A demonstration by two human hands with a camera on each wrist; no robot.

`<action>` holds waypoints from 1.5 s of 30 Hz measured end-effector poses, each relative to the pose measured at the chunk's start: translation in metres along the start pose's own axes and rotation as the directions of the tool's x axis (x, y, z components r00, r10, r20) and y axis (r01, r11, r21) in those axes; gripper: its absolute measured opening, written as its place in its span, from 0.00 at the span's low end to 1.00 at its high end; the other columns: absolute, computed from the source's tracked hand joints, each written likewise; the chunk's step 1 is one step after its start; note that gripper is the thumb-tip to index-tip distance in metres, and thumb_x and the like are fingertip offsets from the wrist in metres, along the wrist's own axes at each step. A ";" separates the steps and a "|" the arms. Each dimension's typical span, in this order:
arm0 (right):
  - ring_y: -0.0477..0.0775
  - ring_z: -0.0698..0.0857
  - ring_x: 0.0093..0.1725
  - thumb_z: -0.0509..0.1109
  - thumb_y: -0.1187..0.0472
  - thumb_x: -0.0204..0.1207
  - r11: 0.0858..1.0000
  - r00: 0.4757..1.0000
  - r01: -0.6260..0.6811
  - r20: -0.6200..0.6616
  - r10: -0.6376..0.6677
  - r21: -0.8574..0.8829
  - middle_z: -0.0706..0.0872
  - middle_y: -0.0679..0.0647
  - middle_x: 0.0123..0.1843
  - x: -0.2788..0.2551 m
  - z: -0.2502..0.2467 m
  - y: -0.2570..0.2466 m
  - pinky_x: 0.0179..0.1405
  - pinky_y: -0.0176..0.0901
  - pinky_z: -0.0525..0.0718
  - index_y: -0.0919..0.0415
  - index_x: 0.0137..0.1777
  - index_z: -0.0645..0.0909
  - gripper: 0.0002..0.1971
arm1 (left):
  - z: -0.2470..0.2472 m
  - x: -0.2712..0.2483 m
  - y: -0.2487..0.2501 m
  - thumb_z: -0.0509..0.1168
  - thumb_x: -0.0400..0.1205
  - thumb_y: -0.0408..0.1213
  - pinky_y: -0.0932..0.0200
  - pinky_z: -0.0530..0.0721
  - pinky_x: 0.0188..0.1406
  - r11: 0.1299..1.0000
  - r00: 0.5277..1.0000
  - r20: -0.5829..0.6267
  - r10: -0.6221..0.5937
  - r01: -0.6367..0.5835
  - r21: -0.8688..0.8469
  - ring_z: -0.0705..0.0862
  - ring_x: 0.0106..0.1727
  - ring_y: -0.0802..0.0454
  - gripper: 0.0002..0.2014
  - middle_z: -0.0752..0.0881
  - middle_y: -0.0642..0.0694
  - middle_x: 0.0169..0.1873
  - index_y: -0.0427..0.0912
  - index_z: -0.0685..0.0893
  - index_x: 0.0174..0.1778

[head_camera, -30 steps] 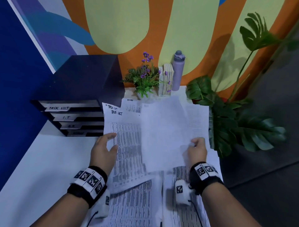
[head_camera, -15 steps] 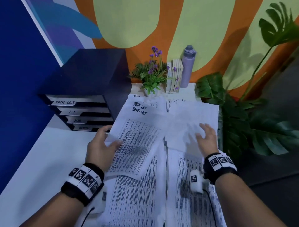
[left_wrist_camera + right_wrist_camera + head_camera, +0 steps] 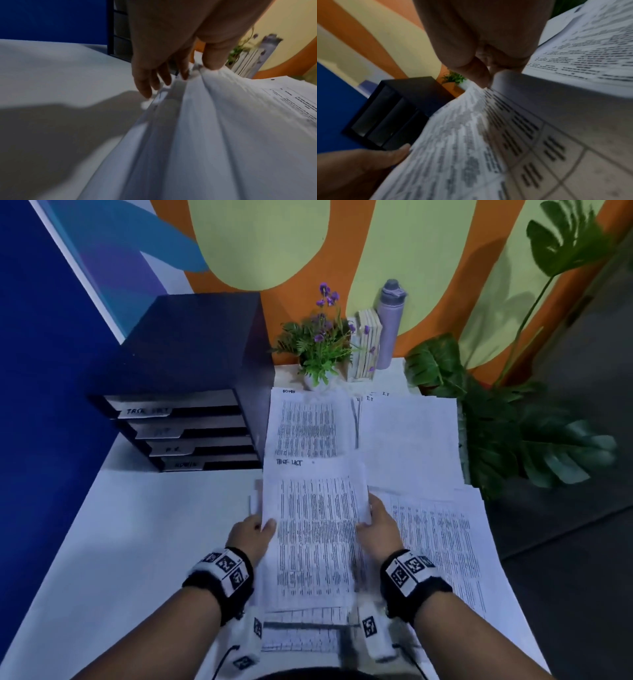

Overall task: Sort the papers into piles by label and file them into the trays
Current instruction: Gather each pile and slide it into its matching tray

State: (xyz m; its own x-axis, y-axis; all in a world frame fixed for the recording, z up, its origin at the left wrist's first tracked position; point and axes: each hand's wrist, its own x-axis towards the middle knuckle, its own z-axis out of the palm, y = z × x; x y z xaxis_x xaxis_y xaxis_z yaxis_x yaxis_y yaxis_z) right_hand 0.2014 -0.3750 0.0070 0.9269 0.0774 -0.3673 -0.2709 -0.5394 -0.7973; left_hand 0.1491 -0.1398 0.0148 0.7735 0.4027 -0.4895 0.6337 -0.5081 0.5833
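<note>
Both hands are clamped on one sheaf of papers, lifted just off the bench: the left hand pinches its left edge, thumb on top, and the right hand grips its right edge. The top sheet reads "TASK LIST" (handwritten). More sheets lie right of the hands. Beyond the left hand stands the stack of labelled trays.

Papers thin matt white, printed; tray unit dark matt; table smooth matt white
</note>
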 end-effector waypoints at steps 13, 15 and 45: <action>0.65 0.75 0.70 0.62 0.68 0.78 0.921 0.963 -0.267 -0.104 0.247 -0.284 0.72 0.67 0.72 -0.028 0.062 0.004 0.67 0.48 0.74 0.69 0.78 0.59 0.29 | -0.001 0.029 -0.040 0.61 0.83 0.48 0.54 0.77 0.66 0.993 0.973 0.196 -0.120 0.120 0.012 0.81 0.63 0.41 0.20 0.83 0.42 0.63 0.42 0.76 0.68; 0.64 0.79 0.65 0.63 0.68 0.78 0.927 0.943 -0.333 -0.070 0.326 -0.173 0.76 0.67 0.70 -0.029 0.065 0.001 0.59 0.44 0.78 0.69 0.75 0.64 0.25 | -0.008 0.032 -0.049 0.61 0.83 0.45 0.57 0.77 0.58 0.992 0.970 0.215 -0.110 0.119 -0.030 0.83 0.58 0.42 0.11 0.84 0.44 0.56 0.44 0.78 0.58; 0.44 0.74 0.71 0.64 0.75 0.74 0.662 0.733 0.677 -0.210 -0.647 0.322 0.73 0.54 0.71 -0.084 0.043 -0.146 0.67 0.31 0.73 0.38 0.75 0.63 0.37 | -0.136 -0.066 -0.013 0.65 0.69 0.69 0.50 0.70 0.70 0.540 0.846 -0.489 0.214 -0.519 -0.663 0.77 0.65 0.54 0.19 0.77 0.49 0.65 0.69 0.72 0.52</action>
State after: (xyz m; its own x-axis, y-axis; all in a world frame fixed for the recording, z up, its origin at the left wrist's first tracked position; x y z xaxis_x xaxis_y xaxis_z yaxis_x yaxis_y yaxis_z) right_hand 0.1522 -0.2666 0.1340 0.9090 0.2301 0.3476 0.3645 -0.0345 -0.9305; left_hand 0.0921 -0.0565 0.1276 0.7967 0.6038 0.0276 -0.0505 0.0211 0.9985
